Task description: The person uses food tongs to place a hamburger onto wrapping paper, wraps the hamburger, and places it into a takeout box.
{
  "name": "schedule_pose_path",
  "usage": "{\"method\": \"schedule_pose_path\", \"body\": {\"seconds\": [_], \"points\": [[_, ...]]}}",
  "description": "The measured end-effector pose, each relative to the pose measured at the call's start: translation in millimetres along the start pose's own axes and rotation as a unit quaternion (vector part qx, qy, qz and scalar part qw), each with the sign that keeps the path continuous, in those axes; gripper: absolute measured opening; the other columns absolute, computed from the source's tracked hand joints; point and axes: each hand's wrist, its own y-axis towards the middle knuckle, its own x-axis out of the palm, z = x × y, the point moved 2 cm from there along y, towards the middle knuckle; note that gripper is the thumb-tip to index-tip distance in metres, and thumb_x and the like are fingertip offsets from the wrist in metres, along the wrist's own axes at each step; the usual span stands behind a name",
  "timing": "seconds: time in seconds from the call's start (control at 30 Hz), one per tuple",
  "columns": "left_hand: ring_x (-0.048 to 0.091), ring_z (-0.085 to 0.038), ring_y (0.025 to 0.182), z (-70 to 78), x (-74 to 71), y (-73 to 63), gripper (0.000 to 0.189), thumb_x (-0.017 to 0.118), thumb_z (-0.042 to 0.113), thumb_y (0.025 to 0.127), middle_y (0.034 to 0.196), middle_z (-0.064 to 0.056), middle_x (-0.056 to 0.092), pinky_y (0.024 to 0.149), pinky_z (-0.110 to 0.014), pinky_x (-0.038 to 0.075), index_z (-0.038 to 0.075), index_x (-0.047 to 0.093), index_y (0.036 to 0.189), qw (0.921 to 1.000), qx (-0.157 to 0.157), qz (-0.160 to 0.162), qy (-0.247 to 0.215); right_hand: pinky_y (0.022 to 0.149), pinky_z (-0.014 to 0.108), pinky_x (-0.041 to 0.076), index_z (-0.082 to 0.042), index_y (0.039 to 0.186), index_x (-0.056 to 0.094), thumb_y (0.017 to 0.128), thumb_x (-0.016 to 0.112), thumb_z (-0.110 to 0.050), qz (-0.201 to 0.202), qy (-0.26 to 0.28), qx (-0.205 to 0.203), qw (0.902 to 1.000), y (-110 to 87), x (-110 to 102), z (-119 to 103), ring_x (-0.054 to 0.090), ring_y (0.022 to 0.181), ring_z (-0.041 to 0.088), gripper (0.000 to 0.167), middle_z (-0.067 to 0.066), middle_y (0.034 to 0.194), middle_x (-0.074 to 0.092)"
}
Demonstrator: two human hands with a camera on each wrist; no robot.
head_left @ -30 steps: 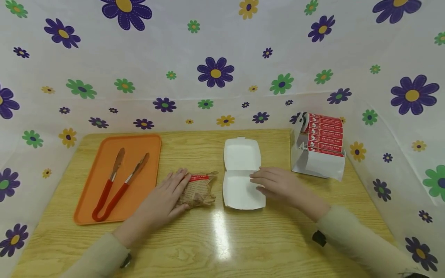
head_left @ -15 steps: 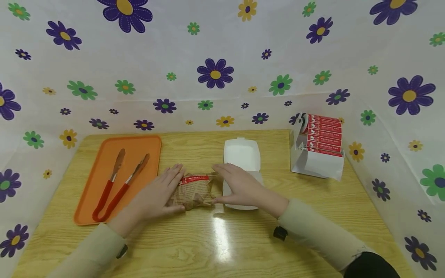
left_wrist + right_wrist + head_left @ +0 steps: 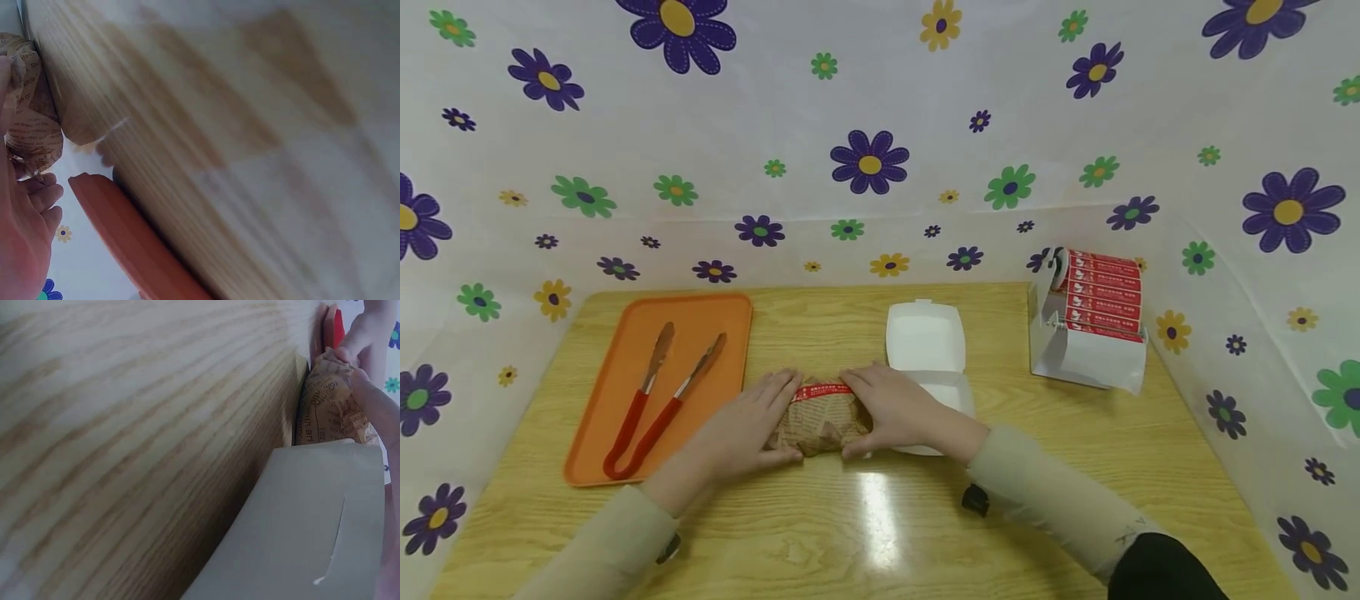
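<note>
A paper-wrapped parcel (image 3: pixel 823 423) in brown printed paper, with a red label strip across its top, lies on the wooden table. My left hand (image 3: pixel 748 429) holds its left end, fingers along the far side and thumb at the near side. Around the right end is my right hand (image 3: pixel 898 410), thumb near and fingers far. The right forearm passes over an open white clamshell box (image 3: pixel 925 337), covering part of its near half. In the left wrist view, curled fingers (image 3: pixel 44 194) touch the crumpled paper. The right wrist view shows the parcel (image 3: pixel 325 403) beyond the box wall (image 3: pixel 300 512).
On the left is an orange tray (image 3: pixel 613 375) bearing red-handled tongs (image 3: pixel 627 429). A dispenser with a roll of red labels (image 3: pixel 1103 287) stands at the back right. A flower-print cloth (image 3: pixel 715 150) hangs behind and beside the table (image 3: pixel 820 533).
My right hand has moved left from the clamshell box to the parcel's right end. My left hand has shifted slightly to the left along the parcel and still holds its left end.
</note>
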Motion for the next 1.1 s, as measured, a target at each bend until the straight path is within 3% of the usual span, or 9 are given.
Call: {"method": "schedule_pose_path", "body": {"seconds": [0.2,0.47,0.63,0.87,1.1], "points": [[0.046,-0.046,0.150,0.7,1.8,1.3,0.109,0.069,0.067,0.094,0.165,-0.025,0.042,0.122,-0.060,0.043,0.002,0.023,0.168,0.9993,-0.019,0.014,-0.030,0.127,0.044,0.041,0.000,0.161,0.042,0.080,0.084,-0.067,0.004,0.025,-0.003,0.9997,4.2,2,1,0.051,0.148,0.031,0.113,0.014,0.159,0.054],[0.055,-0.045,0.142,2.6,4.3,3.6,0.103,0.079,0.051,0.092,0.161,-0.027,0.046,0.117,-0.059,0.049,0.000,0.028,0.166,0.9972,-0.030,0.030,-0.062,0.124,0.043,0.045,0.002,0.158,0.045,0.080,0.085,-0.062,0.011,0.041,-0.008,0.9991,6.9,6,1,0.052,0.145,0.031,0.108,0.015,0.154,0.058],[0.058,-0.042,0.139,2.9,3.2,4.0,0.101,0.081,0.049,0.090,0.159,-0.024,0.049,0.116,-0.058,0.051,0.000,0.032,0.164,0.9959,-0.031,0.044,-0.073,0.121,0.042,0.049,0.001,0.156,0.047,0.080,0.086,-0.057,0.020,0.049,-0.005,0.9986,6.7,5,-1,0.053,0.143,0.031,0.103,0.015,0.153,0.058],[0.058,-0.038,0.139,7.9,-15.9,11.0,0.101,0.081,0.051,0.089,0.157,-0.020,0.051,0.115,-0.055,0.052,0.002,0.035,0.163,0.9939,-0.029,0.072,-0.078,0.117,0.043,0.052,0.002,0.154,0.050,0.079,0.090,-0.050,0.048,0.082,-0.002,0.9955,-4.2,-18,-1,0.054,0.140,0.031,0.099,0.015,0.150,0.060],[0.062,-0.038,0.135,34.5,-38.9,36.0,0.101,0.081,0.056,0.088,0.155,-0.019,0.054,0.111,-0.054,0.056,0.001,0.038,0.162,0.9950,-0.018,0.079,-0.057,0.118,0.047,0.051,0.002,0.152,0.052,0.077,0.093,-0.047,0.072,0.068,0.005,0.9950,-30.5,-42,16,0.055,0.139,0.032,0.098,0.015,0.149,0.062]]}}
